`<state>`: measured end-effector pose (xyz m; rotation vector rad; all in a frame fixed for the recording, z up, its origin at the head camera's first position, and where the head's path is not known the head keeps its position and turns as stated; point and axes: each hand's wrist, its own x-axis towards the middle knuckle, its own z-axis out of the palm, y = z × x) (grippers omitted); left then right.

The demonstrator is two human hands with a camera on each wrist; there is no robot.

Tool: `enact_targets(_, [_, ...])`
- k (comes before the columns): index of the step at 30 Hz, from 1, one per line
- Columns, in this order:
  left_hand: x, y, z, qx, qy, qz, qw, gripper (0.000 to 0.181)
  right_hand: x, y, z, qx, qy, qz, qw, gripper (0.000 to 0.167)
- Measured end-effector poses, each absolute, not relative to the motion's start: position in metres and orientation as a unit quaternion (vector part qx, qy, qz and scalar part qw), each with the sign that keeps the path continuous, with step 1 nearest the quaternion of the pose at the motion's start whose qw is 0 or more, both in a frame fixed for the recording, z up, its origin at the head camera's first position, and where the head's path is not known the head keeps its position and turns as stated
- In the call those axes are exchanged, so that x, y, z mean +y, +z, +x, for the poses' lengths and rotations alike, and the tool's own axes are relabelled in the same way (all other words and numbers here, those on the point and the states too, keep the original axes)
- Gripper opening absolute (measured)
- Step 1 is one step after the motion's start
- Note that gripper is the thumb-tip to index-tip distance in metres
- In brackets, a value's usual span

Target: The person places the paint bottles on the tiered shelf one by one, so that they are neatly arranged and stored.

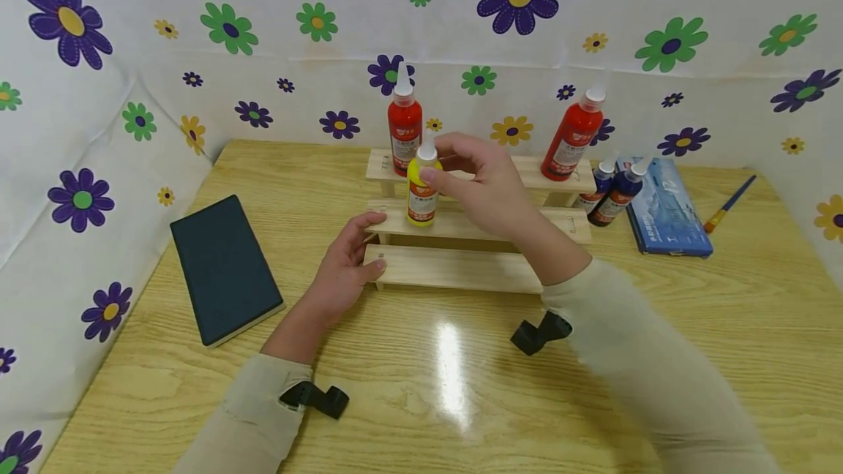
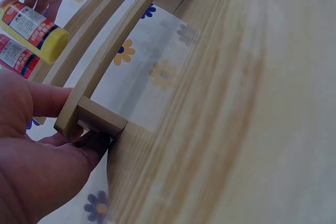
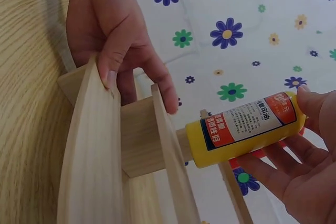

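Observation:
My right hand (image 1: 484, 181) pinches a yellow bottle (image 1: 421, 203) with a white nozzle between thumb and fingers. The bottle is upright at the left part of the middle step of a three-step wooden stand (image 1: 461, 269); whether its base touches the step I cannot tell. At the stand's left end, my left hand (image 1: 345, 262) grips the wood, thumb on the lowest step and a finger reaching the middle one, as the right wrist view shows around the step end (image 3: 97, 108). On the top step stand a red bottle (image 1: 405, 130) at left and another red bottle (image 1: 573, 137) at right.
Two dark blue bottles (image 1: 615, 196) stand just right of the stand. Beside them lie a blue box (image 1: 672, 211) and a paintbrush (image 1: 729, 203). A dark book (image 1: 226, 269) lies at the left. Flowered cloth (image 1: 283, 101) hangs behind the wooden table (image 1: 408, 401).

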<state>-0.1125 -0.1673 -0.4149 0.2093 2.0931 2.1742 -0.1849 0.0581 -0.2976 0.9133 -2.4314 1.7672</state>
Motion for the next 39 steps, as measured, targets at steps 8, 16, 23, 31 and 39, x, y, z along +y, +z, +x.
enact_targets(8, [-0.167,-0.415,-0.113,0.693,0.716,0.072,0.054,0.065,0.047,-0.307,-0.19,-0.772,0.57,0.281,-0.024,0.026])
enact_targets(16, [-0.168,-0.414,-0.113,0.691,0.717,0.075,0.057,0.064,0.038,-0.306,-0.187,-0.779,0.562,0.278,-0.023,0.029])
enact_targets(23, [-0.168,-0.416,-0.113,0.689,0.718,0.074,0.06,0.065,0.036,-0.307,-0.185,-0.784,0.559,0.271,-0.015,0.029])
enact_targets(31, [-0.168,-0.417,-0.113,0.691,0.716,0.078,0.057,0.065,0.034,-0.311,-0.185,-0.781,0.567,0.261,0.017,0.03])
enact_targets(39, [-0.168,-0.416,-0.113,0.7,0.708,0.077,0.051,0.066,0.038,-0.313,-0.178,-0.758,0.598,0.249,0.075,0.031])
